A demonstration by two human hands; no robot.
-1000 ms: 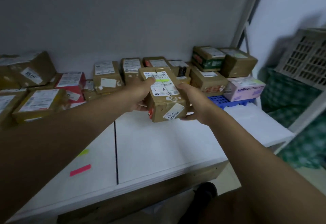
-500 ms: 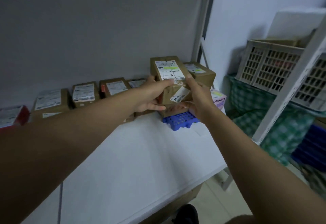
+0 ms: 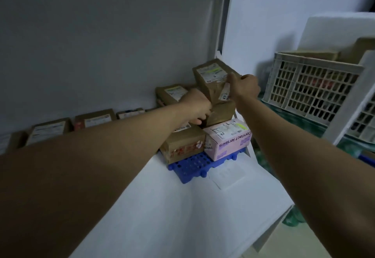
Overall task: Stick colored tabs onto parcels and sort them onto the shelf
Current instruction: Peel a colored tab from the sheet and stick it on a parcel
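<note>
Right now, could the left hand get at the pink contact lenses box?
Probably yes. The left hand rests by the brown stack, just above and left of the pink contact lenses box, whose top and front face are uncovered; nothing lies between them.

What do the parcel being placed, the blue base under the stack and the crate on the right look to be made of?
Parcel: brown cardboard, matte, with paper labels. Blue base: moulded plastic by its look, with a grid of round holes. Crate: pale plastic, probably, with slotted lattice walls.
</note>
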